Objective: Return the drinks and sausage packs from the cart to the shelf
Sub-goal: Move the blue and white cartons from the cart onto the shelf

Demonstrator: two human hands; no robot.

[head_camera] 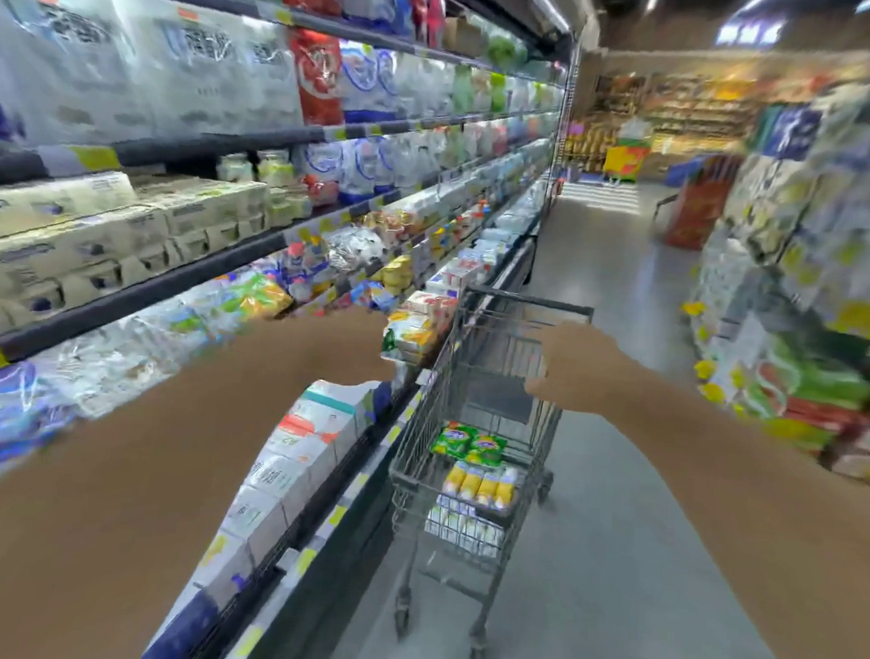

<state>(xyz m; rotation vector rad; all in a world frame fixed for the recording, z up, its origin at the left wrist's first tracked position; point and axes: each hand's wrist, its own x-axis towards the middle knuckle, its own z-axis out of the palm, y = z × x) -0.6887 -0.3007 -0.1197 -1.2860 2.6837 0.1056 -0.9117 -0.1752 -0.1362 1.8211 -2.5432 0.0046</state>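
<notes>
A grey wire cart (468, 491) stands in the aisle beside the chilled shelf (252, 260) on the left. In its basket lie green packs (469, 442), a row of yellow drink bottles (481, 484) and white packs (453, 523) below them. My left hand (365, 345) reaches out to the shelf's lower tier and touches a yellow and white pack (409, 335) at the shelf edge; its fingers are hidden behind the pack. My right hand (569, 364) is over the cart's near side, fingers curled, next to the wire rim. The view is blurred.
The long refrigerated shelf runs down the left, full of milk cartons, bags and boxes (299, 469). Stacked goods displays (814, 253) line the right side. The grey floor (611, 573) of the aisle runs ahead between them. A red display box (699, 208) stands further down.
</notes>
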